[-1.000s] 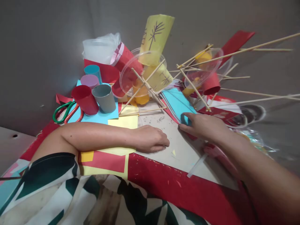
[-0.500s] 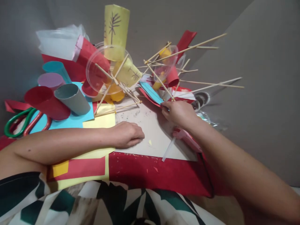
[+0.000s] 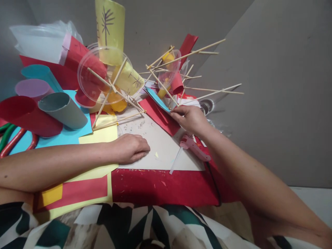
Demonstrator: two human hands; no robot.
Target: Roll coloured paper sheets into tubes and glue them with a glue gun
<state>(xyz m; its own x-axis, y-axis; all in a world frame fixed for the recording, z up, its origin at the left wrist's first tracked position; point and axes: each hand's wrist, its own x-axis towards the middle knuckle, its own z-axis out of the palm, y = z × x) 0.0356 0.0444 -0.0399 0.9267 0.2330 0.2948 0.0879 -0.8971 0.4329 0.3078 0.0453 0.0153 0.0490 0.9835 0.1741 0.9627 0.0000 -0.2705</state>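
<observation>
My left hand (image 3: 131,148) rests knuckles-up on a beige board (image 3: 160,145), fingers curled under, with nothing visible in it. My right hand (image 3: 190,118) reaches to the board's far right corner and pinches the edge of a stack of paper sheets, a blue sheet (image 3: 157,98) on top of red sheets (image 3: 158,116), lifting that edge. A pink glue gun (image 3: 195,146) with a clear glue stick lies just below my right wrist.
Behind the board stand clear plastic cups (image 3: 97,76) pierced with wooden skewers (image 3: 197,52), yellow paper rolls (image 3: 109,27) with drawn branches, and paper tubes in red (image 3: 24,116), grey (image 3: 63,110), lilac and blue. Scissors (image 3: 10,140) lie far left. A grey wall rises behind.
My right hand has lifted the edge of the blue sheet, uncovering red paper beneath. The view swung right, shifting everything leftward. My left hand stayed in place.
</observation>
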